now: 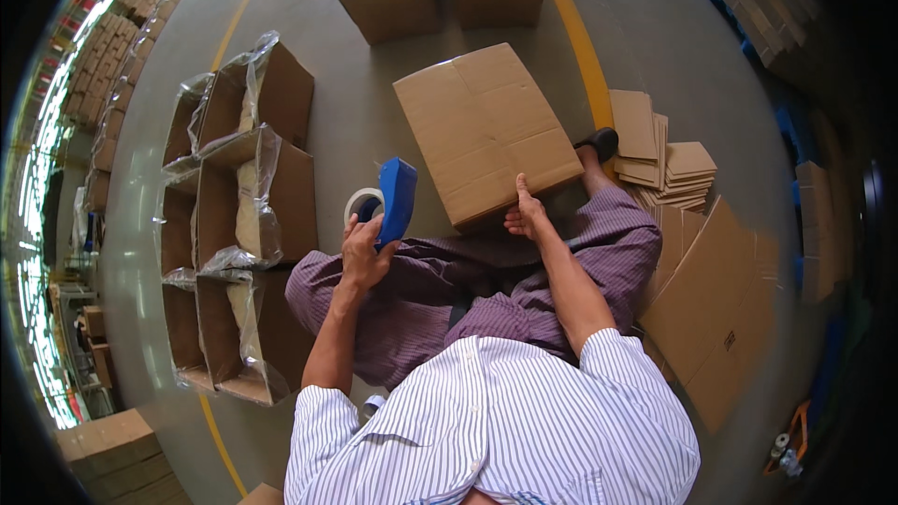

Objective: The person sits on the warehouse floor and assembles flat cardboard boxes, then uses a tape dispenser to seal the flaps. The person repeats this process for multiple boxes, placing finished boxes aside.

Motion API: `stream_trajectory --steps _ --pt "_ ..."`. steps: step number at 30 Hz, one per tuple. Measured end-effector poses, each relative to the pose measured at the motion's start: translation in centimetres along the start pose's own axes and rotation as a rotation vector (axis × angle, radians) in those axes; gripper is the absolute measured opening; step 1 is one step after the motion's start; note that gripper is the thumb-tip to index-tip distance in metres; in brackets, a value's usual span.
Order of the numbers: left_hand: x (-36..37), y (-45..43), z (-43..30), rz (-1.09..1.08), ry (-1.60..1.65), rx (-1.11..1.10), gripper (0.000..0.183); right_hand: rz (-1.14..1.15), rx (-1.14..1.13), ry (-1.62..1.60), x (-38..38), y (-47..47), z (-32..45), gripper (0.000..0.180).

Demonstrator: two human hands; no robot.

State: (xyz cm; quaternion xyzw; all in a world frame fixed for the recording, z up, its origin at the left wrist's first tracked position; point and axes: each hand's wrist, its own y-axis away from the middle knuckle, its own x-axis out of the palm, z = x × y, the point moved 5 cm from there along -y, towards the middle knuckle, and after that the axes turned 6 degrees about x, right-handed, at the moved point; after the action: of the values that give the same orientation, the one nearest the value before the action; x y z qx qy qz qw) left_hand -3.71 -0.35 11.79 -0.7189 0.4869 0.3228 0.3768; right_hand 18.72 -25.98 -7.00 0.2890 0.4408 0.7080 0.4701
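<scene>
My left hand (366, 252) is closed around a blue tape dispenser (398, 200), which carries a roll of pale tape (363, 205). In front of my crossed legs stands a cardboard box (487, 133) with its large plain face towards me. My right hand (525, 214) is at the box's near edge, thumb up against the top face and fingers at the side below; the fingertips are partly hidden, and how firmly they press cannot be told.
Open cardboard boxes with clear plastic liners (258, 196) stand at my left. Two open boxes (400, 3) are beyond the box. Stacked cardboard pieces (635, 126) and large flattened cartons (715, 315) lie at my right. Yellow lines (572, 21) cross the floor.
</scene>
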Motion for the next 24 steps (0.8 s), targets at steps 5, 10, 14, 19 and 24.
stream_trajectory --steps 5,10,14,19,24 --pt "0.1 0.6 -1.1 0.069 -0.079 0.142 0.052 -0.042 -0.140 -0.021 1.6 0.8 -0.6 0.092" --pt "-1.2 -2.4 -4.5 0.188 -0.264 0.409 0.057 0.219 -0.160 -0.108 5.4 -0.6 -0.1 0.086" --pt "-2.1 -3.5 -5.6 0.281 -0.324 0.522 0.061 0.418 -0.234 0.103 8.7 0.8 -0.8 0.053" --pt "-3.4 -2.9 -5.8 0.357 -0.256 0.527 0.058 0.551 -0.774 0.038 4.0 8.9 0.8 0.087" --pt "-3.3 -3.3 -6.6 0.506 0.081 0.466 0.059 0.782 -1.010 0.261 2.8 17.7 5.0 0.057"
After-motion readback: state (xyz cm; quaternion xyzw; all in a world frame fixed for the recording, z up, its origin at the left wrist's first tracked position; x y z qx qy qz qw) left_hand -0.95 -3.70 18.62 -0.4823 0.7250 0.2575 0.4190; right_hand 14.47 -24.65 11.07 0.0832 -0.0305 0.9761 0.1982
